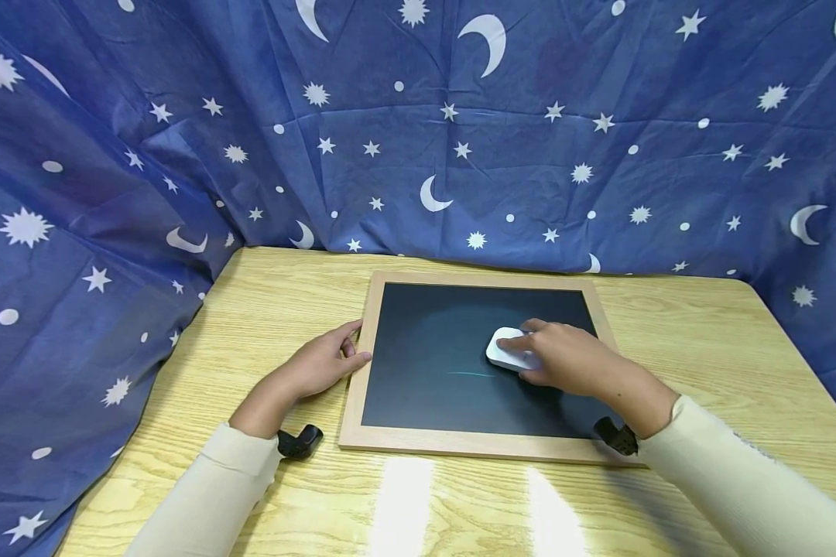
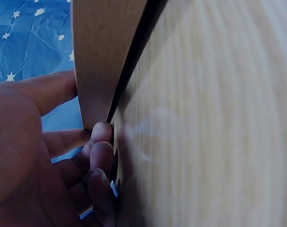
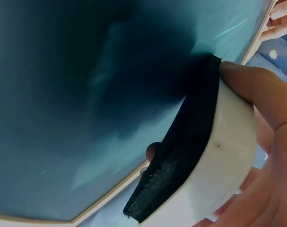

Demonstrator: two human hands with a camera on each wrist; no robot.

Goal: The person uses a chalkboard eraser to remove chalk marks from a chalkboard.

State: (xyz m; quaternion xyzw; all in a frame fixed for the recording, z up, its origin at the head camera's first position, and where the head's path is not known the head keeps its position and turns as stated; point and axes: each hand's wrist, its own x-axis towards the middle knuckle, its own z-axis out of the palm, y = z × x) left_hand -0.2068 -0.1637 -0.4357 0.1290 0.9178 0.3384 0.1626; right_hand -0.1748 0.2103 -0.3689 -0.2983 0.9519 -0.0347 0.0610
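A chalkboard (image 1: 432, 333) with a light wooden frame (image 1: 460, 441) lies on the table. My left hand (image 1: 320, 363) grips the frame's left side, the thumb on the frame and the other fingers curled at its outer edge, as the left wrist view shows. Over the board's right half, my right hand (image 1: 564, 356) holds a white board eraser (image 1: 505, 350) between thumb and fingers. The eraser's dark felt pad (image 3: 181, 146) faces the board, partly tilted into sight of the right wrist camera. Left of the eraser runs a short pale green chalk line (image 1: 470, 374).
The wood-grain table (image 1: 279, 286) extends around the board on all sides. A blue curtain (image 1: 390, 170) with white moons and stars hangs behind and along the left side. Bright light patches (image 1: 400, 503) fall on the table's near part.
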